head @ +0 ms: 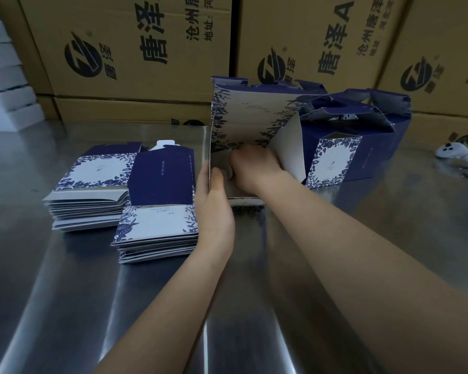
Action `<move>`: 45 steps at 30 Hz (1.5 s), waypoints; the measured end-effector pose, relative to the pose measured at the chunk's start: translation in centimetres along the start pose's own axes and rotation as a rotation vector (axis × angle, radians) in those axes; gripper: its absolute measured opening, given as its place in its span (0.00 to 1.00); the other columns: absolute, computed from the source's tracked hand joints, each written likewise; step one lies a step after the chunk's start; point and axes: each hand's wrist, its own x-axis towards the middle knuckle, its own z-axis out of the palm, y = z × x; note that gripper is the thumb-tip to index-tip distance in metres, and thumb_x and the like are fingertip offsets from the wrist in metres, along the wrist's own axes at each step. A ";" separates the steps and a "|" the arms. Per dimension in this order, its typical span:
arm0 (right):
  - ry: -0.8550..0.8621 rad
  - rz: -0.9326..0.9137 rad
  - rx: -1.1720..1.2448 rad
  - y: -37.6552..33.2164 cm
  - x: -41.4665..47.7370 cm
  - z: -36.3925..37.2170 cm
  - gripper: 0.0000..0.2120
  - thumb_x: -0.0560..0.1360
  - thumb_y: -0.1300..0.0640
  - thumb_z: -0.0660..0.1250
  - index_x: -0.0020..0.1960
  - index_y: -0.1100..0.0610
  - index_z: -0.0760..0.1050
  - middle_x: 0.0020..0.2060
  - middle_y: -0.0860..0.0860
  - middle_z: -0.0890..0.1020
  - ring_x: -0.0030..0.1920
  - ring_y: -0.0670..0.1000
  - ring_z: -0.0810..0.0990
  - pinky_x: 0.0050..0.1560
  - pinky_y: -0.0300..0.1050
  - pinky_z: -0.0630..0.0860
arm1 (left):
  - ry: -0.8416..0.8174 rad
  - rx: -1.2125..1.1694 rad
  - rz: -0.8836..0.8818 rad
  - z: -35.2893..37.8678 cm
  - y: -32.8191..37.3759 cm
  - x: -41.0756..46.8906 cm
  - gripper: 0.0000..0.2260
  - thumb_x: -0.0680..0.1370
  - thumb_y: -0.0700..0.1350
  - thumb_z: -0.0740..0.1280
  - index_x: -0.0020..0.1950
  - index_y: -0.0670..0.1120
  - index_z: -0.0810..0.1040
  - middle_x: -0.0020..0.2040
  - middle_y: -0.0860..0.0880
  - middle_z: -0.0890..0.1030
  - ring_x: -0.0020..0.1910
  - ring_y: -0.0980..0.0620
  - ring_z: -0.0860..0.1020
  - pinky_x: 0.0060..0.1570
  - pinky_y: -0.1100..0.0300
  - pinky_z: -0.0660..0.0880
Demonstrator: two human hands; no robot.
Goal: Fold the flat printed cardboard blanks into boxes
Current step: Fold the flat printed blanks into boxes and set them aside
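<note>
The half-folded box (pixel 251 122) stands mid-table (pixel 65 292), its open side toward me. It sits between two stacks of blanks (pixel 157 220) on the left and the finished boxes (pixel 362 152) on the right. I see the left hand (pixel 214 206) clasping the box's left wall, thumb inside and fingers flat along the outside. The right hand (pixel 254 167) is down inside the box, fingers curled at the bottom flaps. Their tips are hidden, so I cannot tell whether they pinch a flap or only press it.
</note>
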 end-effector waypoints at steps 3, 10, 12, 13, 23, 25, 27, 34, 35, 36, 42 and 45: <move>0.014 -0.029 -0.020 0.1 -0.1 0.2 0.11 0.79 0.56 0.63 0.58 0.59 0.77 0.57 0.58 0.79 0.59 0.60 0.77 0.43 0.46 0.67 | 0.005 0.011 0.004 0.0 0.0 -0.1 0.18 0.82 0.52 0.59 0.73 0.53 0.70 0.70 0.53 0.74 0.70 0.52 0.70 0.73 0.50 0.63; -0.011 -0.046 0.008 0.2 -0.1 0.6 0.11 0.78 0.60 0.63 0.59 0.61 0.75 0.56 0.60 0.79 0.57 0.61 0.78 0.42 0.46 0.67 | -0.024 0.035 0.019 0.1 0.0 -0.3 0.19 0.83 0.52 0.58 0.74 0.53 0.67 0.71 0.54 0.73 0.71 0.54 0.69 0.74 0.53 0.62; -0.026 -0.031 0.023 0.3 0.0 0.7 0.11 0.77 0.61 0.62 0.59 0.62 0.74 0.56 0.61 0.79 0.56 0.62 0.78 0.42 0.47 0.68 | -0.018 0.032 0.015 0.1 0.0 -0.3 0.19 0.83 0.52 0.58 0.74 0.54 0.67 0.71 0.54 0.72 0.71 0.55 0.68 0.74 0.54 0.62; -0.035 -0.019 0.030 0.3 0.0 0.7 0.12 0.77 0.61 0.62 0.59 0.62 0.74 0.56 0.61 0.79 0.56 0.62 0.78 0.42 0.47 0.70 | -0.017 0.030 0.012 0.1 0.0 -0.3 0.19 0.83 0.52 0.58 0.74 0.54 0.67 0.71 0.55 0.72 0.71 0.55 0.68 0.74 0.54 0.62; -0.061 0.061 0.046 0.6 0.3 1.1 0.13 0.77 0.59 0.63 0.61 0.59 0.75 0.59 0.58 0.78 0.60 0.60 0.78 0.48 0.47 0.72 | -0.037 0.027 -0.003 0.0 -0.2 -0.2 0.20 0.82 0.53 0.58 0.74 0.53 0.68 0.70 0.54 0.74 0.71 0.54 0.70 0.73 0.50 0.64; -0.029 0.045 -0.002 0.6 0.2 1.0 0.12 0.77 0.57 0.64 0.60 0.57 0.76 0.59 0.57 0.78 0.60 0.59 0.77 0.48 0.46 0.71 | -0.035 0.039 -0.001 0.0 -0.2 -0.2 0.20 0.83 0.53 0.58 0.74 0.53 0.68 0.71 0.54 0.73 0.71 0.54 0.70 0.73 0.50 0.64; 0.015 0.000 -0.074 0.5 0.3 0.9 0.11 0.78 0.56 0.63 0.59 0.55 0.77 0.58 0.56 0.79 0.59 0.58 0.78 0.46 0.46 0.69 | -0.034 0.044 0.001 0.0 -0.3 -0.1 0.19 0.82 0.53 0.58 0.74 0.53 0.69 0.70 0.53 0.74 0.70 0.53 0.70 0.73 0.50 0.64; 0.051 -0.149 -0.247 0.2 0.4 0.7 0.11 0.79 0.59 0.61 0.59 0.54 0.76 0.57 0.54 0.80 0.58 0.58 0.79 0.45 0.44 0.67 | -0.019 0.079 0.030 -0.1 -0.1 -0.4 0.18 0.83 0.53 0.59 0.72 0.53 0.70 0.68 0.52 0.76 0.68 0.53 0.72 0.72 0.50 0.65; 0.044 -0.159 -0.250 0.2 0.4 0.7 0.11 0.79 0.59 0.61 0.60 0.54 0.76 0.57 0.54 0.79 0.58 0.58 0.78 0.46 0.45 0.68 | -0.021 0.085 0.038 -0.1 -0.1 -0.4 0.18 0.83 0.53 0.58 0.72 0.52 0.70 0.68 0.52 0.76 0.68 0.53 0.72 0.72 0.50 0.66; 0.038 -0.169 -0.249 0.3 0.4 0.6 0.12 0.79 0.59 0.60 0.61 0.54 0.76 0.58 0.54 0.79 0.59 0.58 0.78 0.47 0.45 0.69 | -0.023 0.092 0.045 -0.1 -0.1 -0.4 0.18 0.83 0.52 0.58 0.72 0.52 0.71 0.67 0.52 0.76 0.68 0.52 0.72 0.72 0.50 0.66; 0.026 -0.182 -0.257 0.5 0.4 0.4 0.12 0.79 0.60 0.60 0.60 0.55 0.77 0.58 0.54 0.80 0.60 0.59 0.78 0.48 0.46 0.72 | -0.022 0.122 0.069 0.1 0.1 -0.7 0.18 0.83 0.50 0.58 0.73 0.49 0.71 0.69 0.51 0.76 0.69 0.52 0.71 0.72 0.50 0.66; 0.069 -0.194 -0.301 0.5 0.6 0.9 0.12 0.80 0.57 0.60 0.60 0.54 0.77 0.58 0.53 0.80 0.60 0.58 0.77 0.49 0.46 0.68 | -0.024 0.137 0.077 0.1 0.1 -0.8 0.19 0.83 0.49 0.58 0.73 0.48 0.70 0.69 0.49 0.75 0.70 0.51 0.71 0.72 0.50 0.65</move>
